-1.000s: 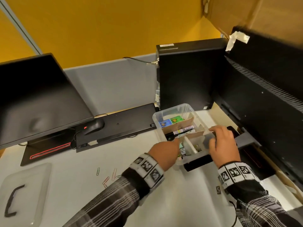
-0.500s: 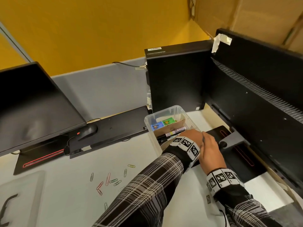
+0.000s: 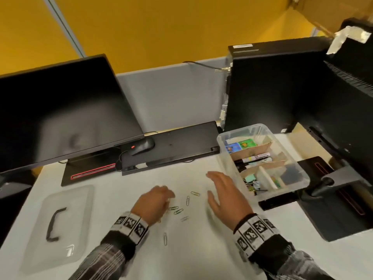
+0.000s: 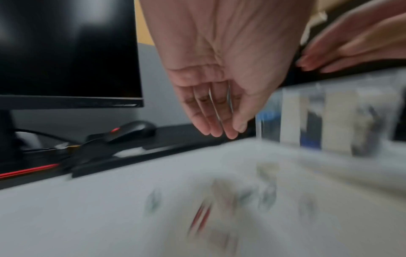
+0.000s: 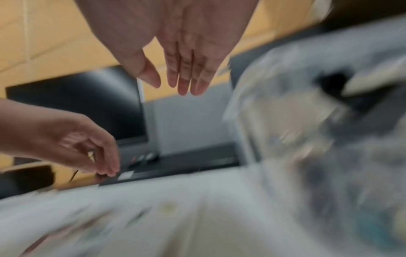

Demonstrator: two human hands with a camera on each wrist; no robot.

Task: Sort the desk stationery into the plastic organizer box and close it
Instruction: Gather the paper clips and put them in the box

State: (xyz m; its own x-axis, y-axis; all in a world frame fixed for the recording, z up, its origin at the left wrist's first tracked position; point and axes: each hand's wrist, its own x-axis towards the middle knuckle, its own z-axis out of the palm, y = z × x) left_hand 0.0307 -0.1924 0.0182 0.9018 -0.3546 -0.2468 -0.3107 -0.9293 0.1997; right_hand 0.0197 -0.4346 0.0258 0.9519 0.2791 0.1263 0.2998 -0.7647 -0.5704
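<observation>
The clear plastic organizer box (image 3: 225,158) stands open at the right, with cardboard dividers, a marker (image 3: 254,159), erasers and binder clips inside. Its lid (image 3: 76,209) with a black handle lies flat at the left. Several paper clips (image 3: 187,201) lie scattered on the white desk between my hands. My left hand (image 3: 168,197) hovers over them with fingers curled; in the left wrist view a thin wire paper clip (image 4: 219,104) lies pinched against its fingers (image 4: 216,125). My right hand (image 3: 210,183) is open, fingers straight, palm down, beside the box and holding nothing (image 5: 175,83).
A dark monitor (image 3: 60,114) stands at the back left, with a mouse (image 3: 142,148) and a black keyboard (image 3: 177,146) in front of it. A black computer case (image 3: 262,87) and a second monitor's back (image 3: 343,98) crowd the right side behind the box.
Both hands have pulled back from the organizer box to the loose paper clips in the middle of the desk. My head view has swung left and down.
</observation>
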